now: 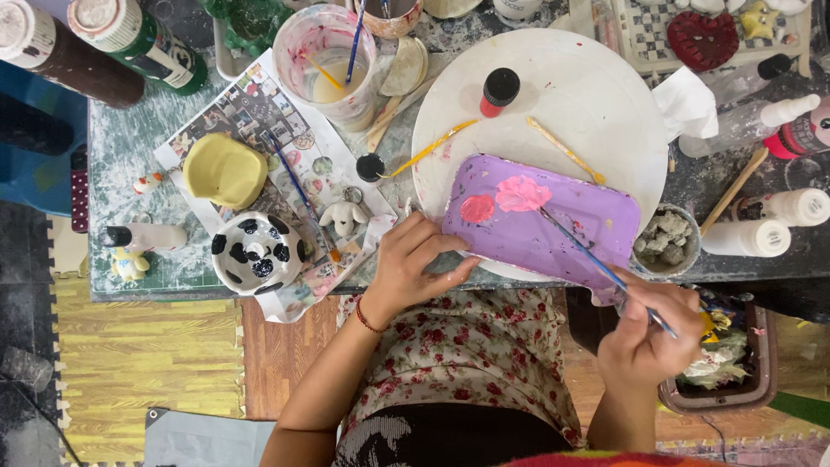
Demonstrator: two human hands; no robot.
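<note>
Head view: left hand (pixel 413 264) clamps the near-left edge of the purple tray (pixel 540 220); right hand (pixel 647 333) pinches a paintbrush (pixel 596 264). Painting step underway; next stroke needs tip control at the pink flower (pixel 521 193).

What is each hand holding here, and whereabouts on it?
The right hand grips a thin paintbrush near its rear end. The left hand holds the purple tray by its near left edge.
</note>
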